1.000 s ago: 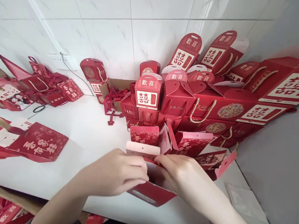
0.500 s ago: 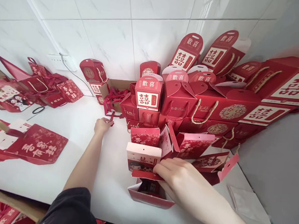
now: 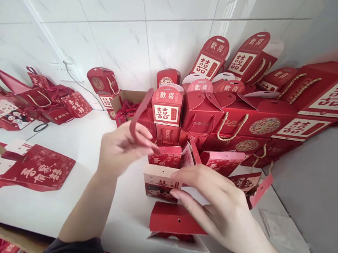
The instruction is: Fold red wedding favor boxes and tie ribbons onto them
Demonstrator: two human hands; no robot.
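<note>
My left hand [image 3: 117, 148] is raised over the white table, its fingers closed on a dark red ribbon [image 3: 134, 125] that curves upward in a loop. To the right, my right hand [image 3: 215, 205] has its thumb and index finger apart, with nothing seen between them. The fingertips are in front of a white and red gift box [image 3: 157, 181] with cartoon figures; I cannot tell whether they touch it. Below the hand stands a red gift box [image 3: 170, 218] with its top flap raised and a small hole in it. Part of this box is behind my right hand.
A cardboard box [image 3: 116, 102] of ribbons stands near the wall. Stacked red boxes [image 3: 235, 121] with rope handles fill the back right. Flat-topped red bags [image 3: 47, 168] lie at left, beyond them a pile of small boxes [image 3: 59, 114]. A plastic bag [image 3: 283, 229] lies at right.
My left hand has come back toward me and up, bringing the ribbon from beside the cardboard box. My right hand has let go of the near box's flap and opened its fingers.
</note>
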